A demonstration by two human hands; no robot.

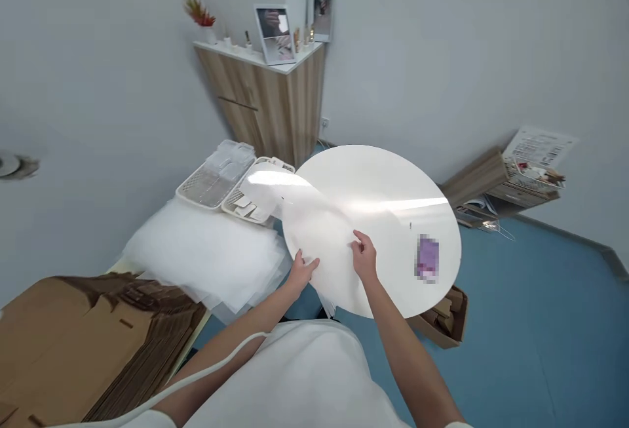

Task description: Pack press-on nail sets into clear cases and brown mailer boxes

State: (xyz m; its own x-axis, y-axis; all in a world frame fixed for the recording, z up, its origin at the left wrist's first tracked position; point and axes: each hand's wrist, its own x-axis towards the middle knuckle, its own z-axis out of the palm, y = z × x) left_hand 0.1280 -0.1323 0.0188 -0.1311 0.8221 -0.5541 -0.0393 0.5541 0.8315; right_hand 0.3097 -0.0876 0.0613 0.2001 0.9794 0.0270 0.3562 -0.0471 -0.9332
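The right hand (364, 259) has its thumb and forefinger curled toward each other at the near right part of a thin translucent sheet (322, 238); pale film against a pale surface makes it hard to tell whether they pinch it. The left hand (301, 273) is at the sheet's near left side, its thumb and forefinger spread with a gap between them. Both forearms reach forward from the body and angle inward, the left one slanting more, with the hands low and apart over the near left part of the round worktop (393, 179).

The sheet is out by itself between the hands and opened broadly. Its far left end rises in a glossy curve over the edge of a white basket (234, 213) that contains small white pieces. Nothing can be seen inside or on top of the sheet, and it shows no finished fold. Similar film lies in a loose, uneven stack (206, 244) to the left, so by the look of it plenty is unhandled.

Farther out, a second basket (184, 191) carries clear plastic boxes (228, 160), flattened cardboard (59, 330) is piled at the lower left, and a purple item (428, 257) lies on the worktop's right side.
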